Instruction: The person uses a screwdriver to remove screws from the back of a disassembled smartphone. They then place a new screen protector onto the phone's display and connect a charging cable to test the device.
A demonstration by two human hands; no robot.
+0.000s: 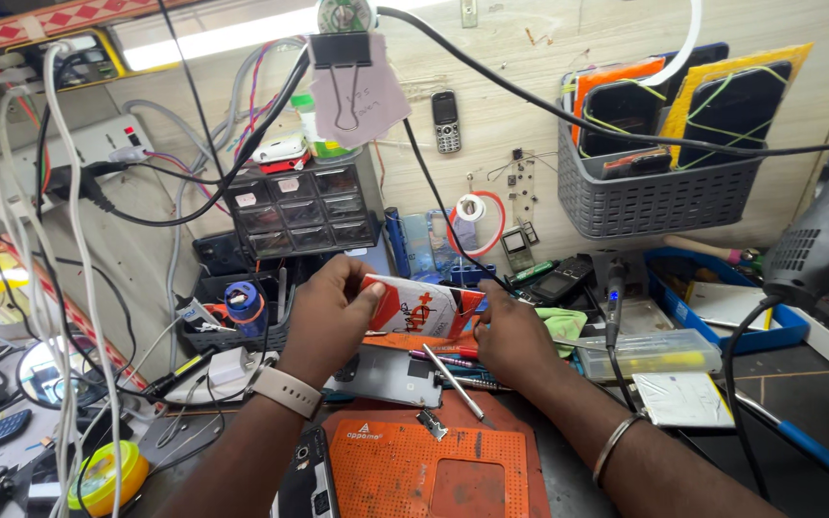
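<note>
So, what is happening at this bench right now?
A person holds a white and orange packet up with both hands: the left hand grips its left end, the right hand its right end. Below them lie an orange mat, a grey plate and tweezers. A grey basket of phones hangs on the wall.

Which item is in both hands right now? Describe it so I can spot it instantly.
Start at the orange work mat at the bench's front edge and look just above it. Between the left hand and right hand sits a flat white-and-orange packet, the only thing lifted off the cluttered bench.
</note>
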